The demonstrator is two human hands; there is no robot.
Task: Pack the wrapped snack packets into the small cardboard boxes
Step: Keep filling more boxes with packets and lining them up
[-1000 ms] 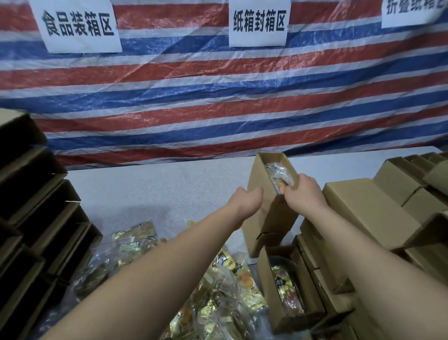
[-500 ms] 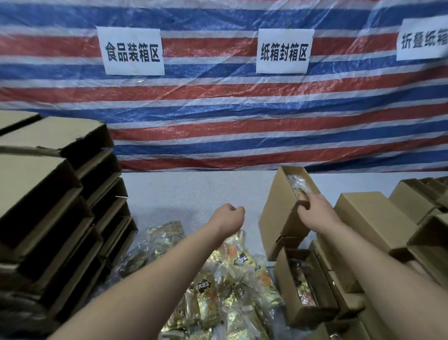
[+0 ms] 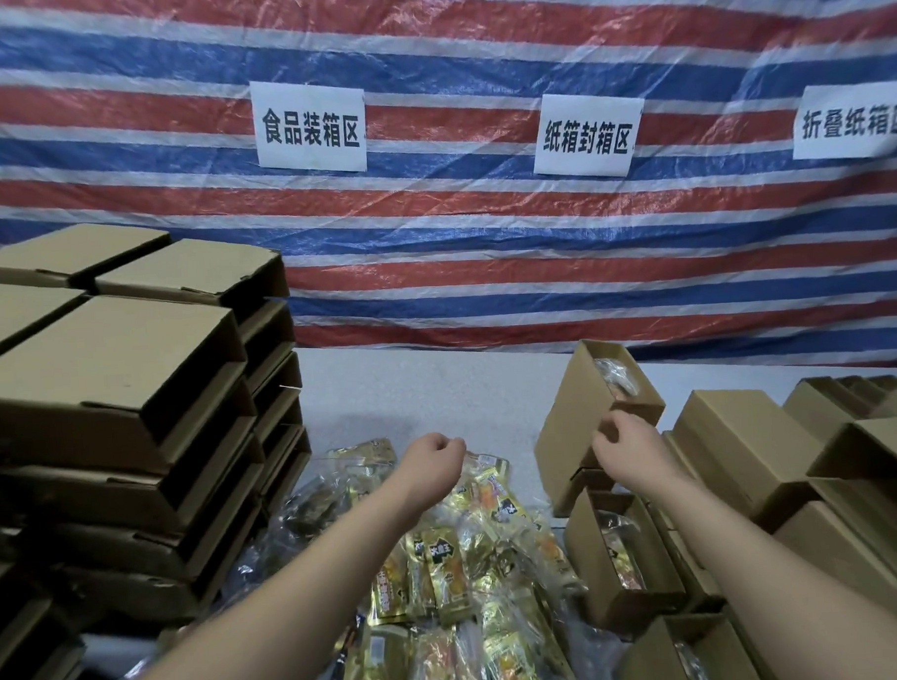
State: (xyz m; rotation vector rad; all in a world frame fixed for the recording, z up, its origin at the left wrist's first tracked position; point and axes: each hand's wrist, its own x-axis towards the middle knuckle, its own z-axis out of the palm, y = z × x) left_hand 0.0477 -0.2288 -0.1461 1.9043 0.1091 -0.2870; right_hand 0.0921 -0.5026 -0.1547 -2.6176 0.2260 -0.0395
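Your right hand (image 3: 627,447) has come off the packet in the tilted box (image 3: 573,416); fingers curled, empty, touching its near edge. Left hand (image 3: 433,458) stays fisted, empty, above the snack packets (image 3: 461,560).

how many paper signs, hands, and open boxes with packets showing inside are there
paper signs: 3
hands: 2, left hand and right hand
open boxes with packets showing: 3, tilted box, flat box, cut-off box
total: 8
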